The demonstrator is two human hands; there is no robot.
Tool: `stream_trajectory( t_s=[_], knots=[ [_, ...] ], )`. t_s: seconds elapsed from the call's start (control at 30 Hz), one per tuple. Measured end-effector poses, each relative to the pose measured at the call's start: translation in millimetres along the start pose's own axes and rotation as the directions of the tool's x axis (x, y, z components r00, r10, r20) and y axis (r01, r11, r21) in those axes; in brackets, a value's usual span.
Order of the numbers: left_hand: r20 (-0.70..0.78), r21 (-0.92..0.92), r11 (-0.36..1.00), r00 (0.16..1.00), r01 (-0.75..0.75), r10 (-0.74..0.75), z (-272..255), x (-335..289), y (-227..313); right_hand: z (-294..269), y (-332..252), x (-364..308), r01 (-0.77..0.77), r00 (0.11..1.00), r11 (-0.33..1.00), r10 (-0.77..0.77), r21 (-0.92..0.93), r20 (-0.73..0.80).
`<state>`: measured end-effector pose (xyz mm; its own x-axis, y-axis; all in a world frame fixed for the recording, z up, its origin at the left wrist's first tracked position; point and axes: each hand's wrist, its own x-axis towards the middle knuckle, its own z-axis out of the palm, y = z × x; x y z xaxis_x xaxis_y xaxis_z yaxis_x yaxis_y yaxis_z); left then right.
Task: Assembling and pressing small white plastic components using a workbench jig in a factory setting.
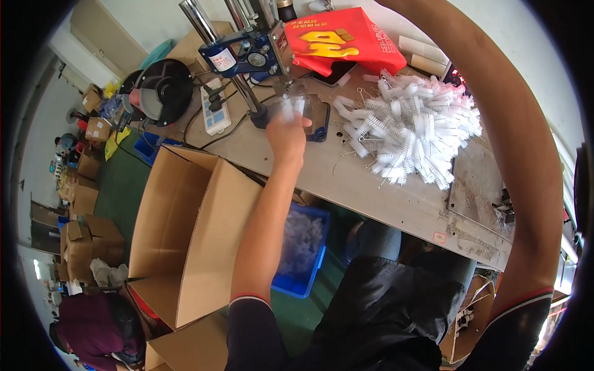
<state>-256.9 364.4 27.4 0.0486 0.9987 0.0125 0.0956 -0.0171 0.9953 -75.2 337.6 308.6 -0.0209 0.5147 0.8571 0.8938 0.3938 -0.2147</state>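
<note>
My left hand (pixel 287 137) is closed at the base of a bench press (pixel 244 59) with shiny steel columns and a blue clamp. Its fingers pinch a small brush with white bristles (pixel 293 106), which lies under the press head. Some blur there hides how the fingertips meet it. My right forearm (pixel 526 136) arches up along the right side and leaves at the top edge, so the right hand is out of sight. Right of the press lies a heap of white-bristled brushes (pixel 414 127) with wire loop ends.
A red bag (pixel 343 40) and a dark phone (pixel 334 74) lie behind the heap. A power strip (pixel 215 108) and cables sit left of the press. An open cardboard box (pixel 204 229) and a blue bin (pixel 325 247) of whitish pieces stand below the table. Another person (pixel 93 328) bends at lower left.
</note>
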Motion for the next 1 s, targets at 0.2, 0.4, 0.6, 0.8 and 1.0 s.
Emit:
stream_trajectory(
  t_s=[0.2,0.4,0.6,0.8,1.0],
  knots=[
    [-0.009,-0.004,1.000,1.000,-0.004,0.004,-2.1,-2.5,2.7,25.3,-1.4,39.4,0.067,0.996,0.973,-0.053,0.221,-0.070],
    [-0.007,0.039,0.998,0.999,-0.043,0.044,0.8,-7.3,2.4,32.1,-5.7,63.1,0.088,0.954,0.996,-0.094,0.035,0.284],
    [-0.055,0.034,0.998,0.997,-0.057,0.059,1.2,-10.8,5.6,15.0,-16.3,40.1,0.228,0.945,0.869,-0.090,-0.438,0.313],
    [-0.058,0.064,0.997,0.997,-0.053,0.057,0.1,-8.2,4.7,-6.0,36.1,-23.1,0.139,0.876,0.811,0.167,-0.569,0.453],
    [-0.064,0.063,0.996,0.995,-0.069,0.073,6.2,-4.8,-0.7,9.6,81.7,-102.0,0.165,0.884,0.813,0.130,-0.558,0.450]
  ],
)
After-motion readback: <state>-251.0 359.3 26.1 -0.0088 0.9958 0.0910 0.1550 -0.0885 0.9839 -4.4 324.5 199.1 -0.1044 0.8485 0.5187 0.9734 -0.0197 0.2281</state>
